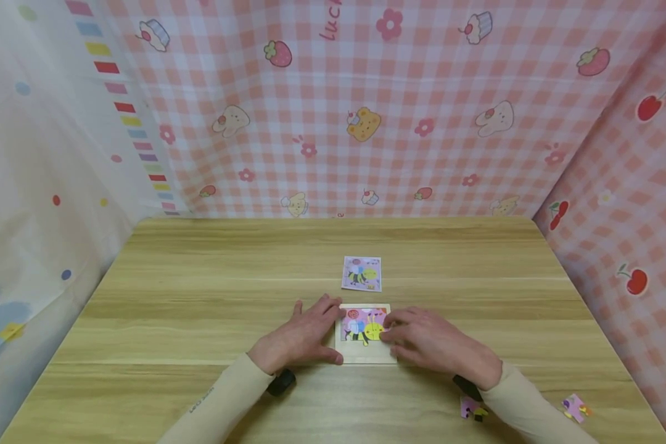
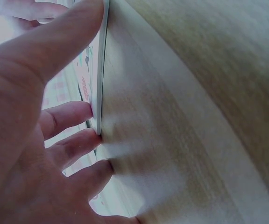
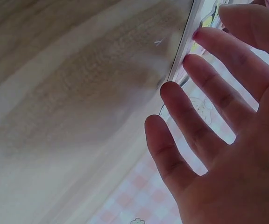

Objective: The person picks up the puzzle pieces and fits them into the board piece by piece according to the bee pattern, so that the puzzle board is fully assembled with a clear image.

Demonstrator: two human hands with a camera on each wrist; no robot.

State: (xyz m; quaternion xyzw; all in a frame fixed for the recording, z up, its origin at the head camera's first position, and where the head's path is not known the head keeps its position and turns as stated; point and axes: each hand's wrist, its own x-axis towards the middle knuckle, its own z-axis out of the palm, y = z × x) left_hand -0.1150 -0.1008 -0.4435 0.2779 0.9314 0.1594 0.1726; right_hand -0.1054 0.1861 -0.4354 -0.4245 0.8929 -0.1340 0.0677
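A square wooden jigsaw puzzle board [image 1: 366, 353] lies on the table, its upper part filled with pieces of a yellow bee picture [image 1: 373, 332] on pink. Its lower strip shows bare wood. My left hand [image 1: 305, 336] rests along the board's left side, thumb at the near corner and fingertips at the far corner. In the left wrist view the other fingers [image 2: 74, 147] are spread. My right hand [image 1: 435, 339] lies over the board's right edge, fingertips touching the bee pieces. The right wrist view shows those fingers [image 3: 186, 121] fairly straight and apart; no loose piece is visible in them.
Beyond the board lies a picture card [image 1: 362, 274] with the same bee. Loose puzzle pieces lie near the right forearm: one group [image 1: 472, 408] beside the sleeve, another [image 1: 575, 407] farther right. Patterned curtains [image 1: 333, 123] stand at the table's back and sides.
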